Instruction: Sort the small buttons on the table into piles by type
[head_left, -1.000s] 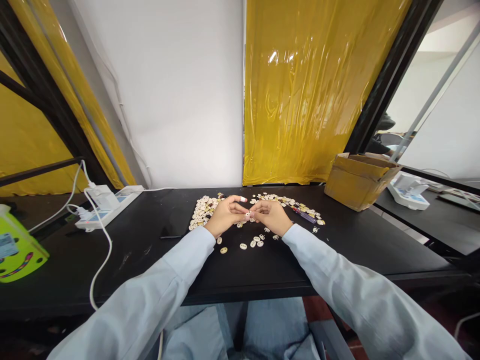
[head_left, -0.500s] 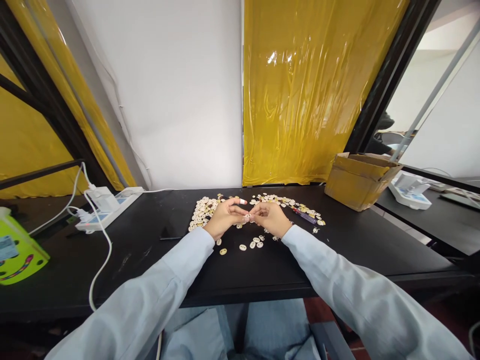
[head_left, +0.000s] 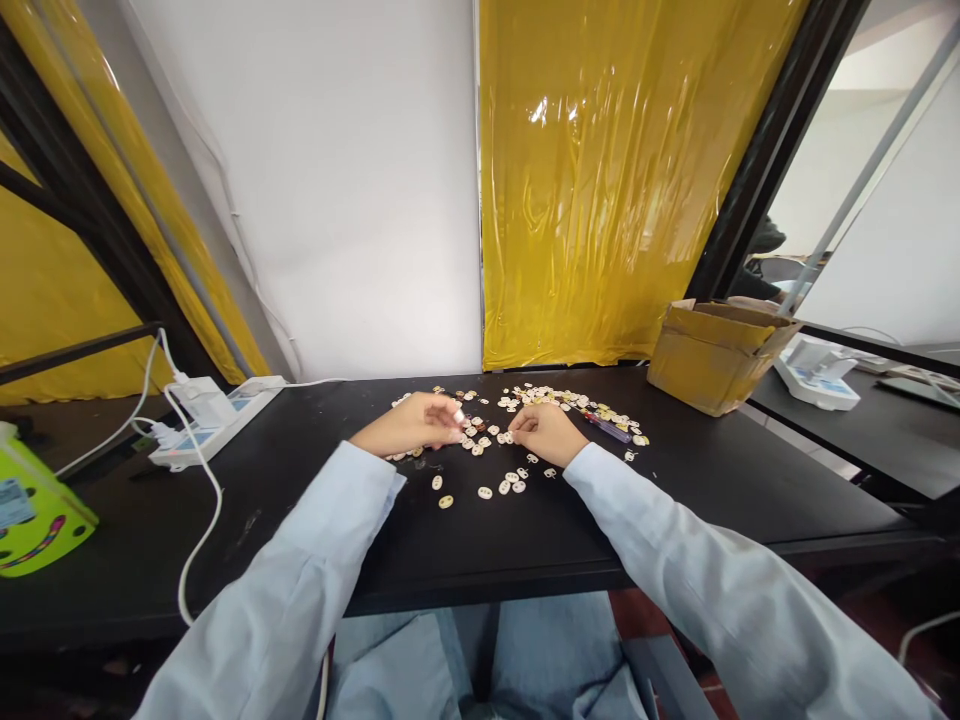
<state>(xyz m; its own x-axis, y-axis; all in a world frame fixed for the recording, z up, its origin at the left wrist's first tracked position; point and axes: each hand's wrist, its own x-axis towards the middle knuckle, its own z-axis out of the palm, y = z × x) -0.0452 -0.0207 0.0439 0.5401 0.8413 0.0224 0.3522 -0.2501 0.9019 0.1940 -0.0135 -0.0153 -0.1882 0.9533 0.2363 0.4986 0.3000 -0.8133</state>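
One long black table [head_left: 525, 550] ran across my feed, with yellow plastic sheeting [head_left: 585, 250] hanging behind it and a cardboard box [head_left: 716, 360] standing at its right rear. Two pale blue sleeves [head_left: 292, 560] reached in over the front edge, and yes, I had both hands in view. Pale oval pieces [head_left: 534, 395] lay all about the fingers: an arc behind and beyond the right hand [head_left: 551, 436], a cluster between the two hands, and a loose handful nearer the front edge. A purple-handled tool [head_left: 609, 428] lay beside that arc, just right of the right hand.

Now the awkward part: the left hand [head_left: 409, 425] blocked my look at the pieces under it, only a few peeking out along its edge, and the right hand's far fingers were tucked from sight. On to the fingertips! The left ones were loosely curled, thumb parted from them, a released hand close to the cluster. The right thumb and forefinger were drawn together, one oval piece [head_left: 505, 438] right at their tips; whether they gripped it or it lay just behind, I couldn't tell.
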